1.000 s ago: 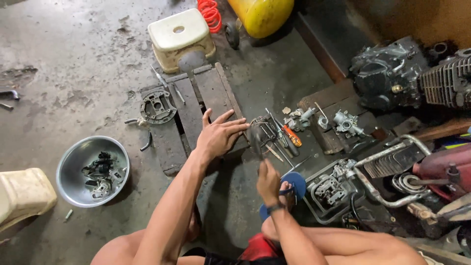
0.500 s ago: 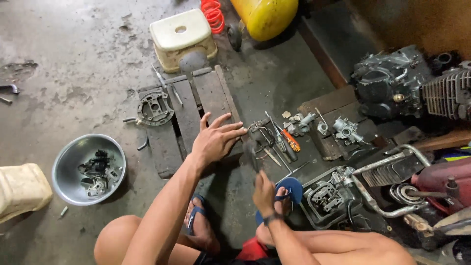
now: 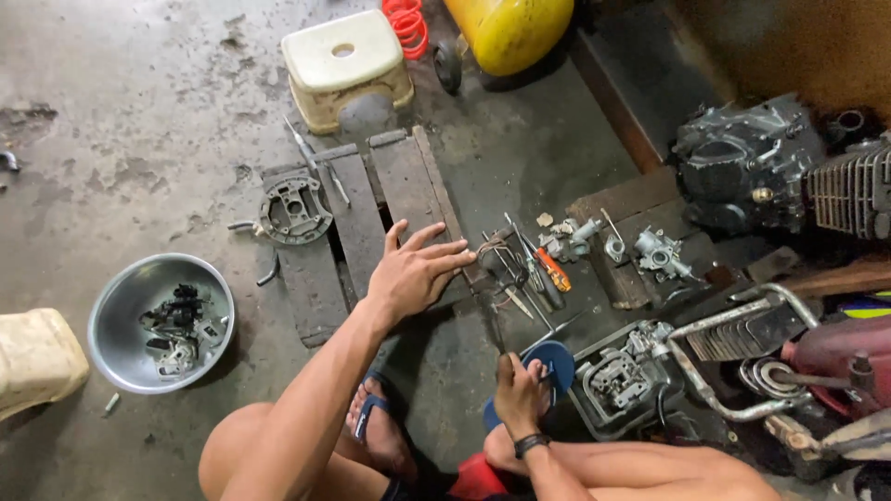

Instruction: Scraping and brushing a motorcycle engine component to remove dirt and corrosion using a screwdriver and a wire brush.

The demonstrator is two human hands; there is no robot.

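Your right hand (image 3: 516, 394) is closed in a fist around the handle of a slim dark tool (image 3: 492, 320). Its long axis runs near to far, almost straight away from you, tilted slightly left. Its far tip points toward a small heap of hand tools (image 3: 520, 264) on the concrete floor (image 3: 139, 139); what kind of tool you hold is too blurred to tell. It sits in the middle of the scene, just above your blue sandal (image 3: 557, 364).

Your left hand (image 3: 413, 274) lies flat, fingers spread, palm down on a low wooden pallet (image 3: 390, 186), just left of the tool's tip and gripping nothing.

In the heap is a screwdriver with an orange handle (image 3: 554, 271). Right of it, small metal carburettor parts (image 3: 657, 252) rest on a dark board. Near right stands an engine block (image 3: 617, 380) with a bent chrome pipe (image 3: 715, 366).

On the pallet's left edge sits a round metal plate (image 3: 294, 210). Further left and nearer you, a steel bowl (image 3: 116, 320) holds small dark parts. At the far side stand a cream plastic stool (image 3: 345, 65) and a yellow tank (image 3: 510, 28).
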